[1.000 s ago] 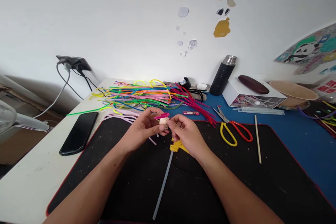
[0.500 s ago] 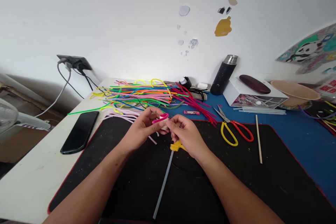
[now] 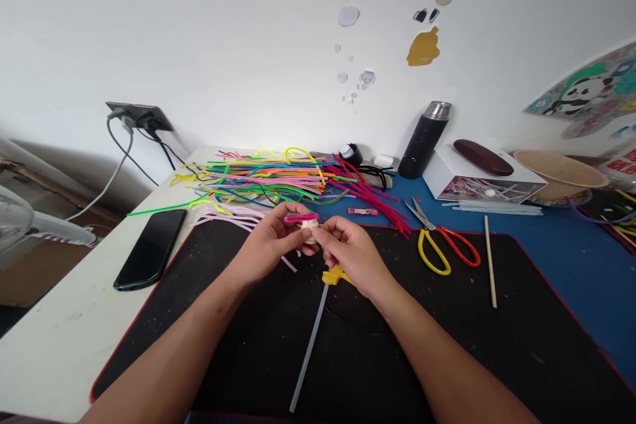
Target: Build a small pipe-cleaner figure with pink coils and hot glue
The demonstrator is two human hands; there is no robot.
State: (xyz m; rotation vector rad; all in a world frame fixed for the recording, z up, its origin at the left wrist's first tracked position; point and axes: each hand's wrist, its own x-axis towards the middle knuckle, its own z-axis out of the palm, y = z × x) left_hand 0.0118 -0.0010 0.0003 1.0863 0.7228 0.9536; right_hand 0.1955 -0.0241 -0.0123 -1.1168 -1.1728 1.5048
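My left hand (image 3: 271,243) and my right hand (image 3: 350,253) meet above the black mat (image 3: 447,344), fingers pinched together on a small cream piece (image 3: 309,226) topped by a bent hot-pink pipe cleaner (image 3: 300,217). Both hands grip this little piece from either side. Just below my right hand lies a yellow glue gun (image 3: 334,275) with a clear glue stick (image 3: 308,348) poking toward me. A heap of coloured pipe cleaners (image 3: 278,179) lies right behind my hands.
A black phone (image 3: 150,248) lies at the left on the white table. Scissors with yellow and red handles (image 3: 440,242) and a wooden stick (image 3: 489,260) lie to the right. A dark flask (image 3: 424,140), a white box (image 3: 477,179), a bowl (image 3: 559,175) stand behind.
The pink pipe cleaner has been turned between my fingers, from tilted to lying level on the cream piece. My hands stay in the same spot.
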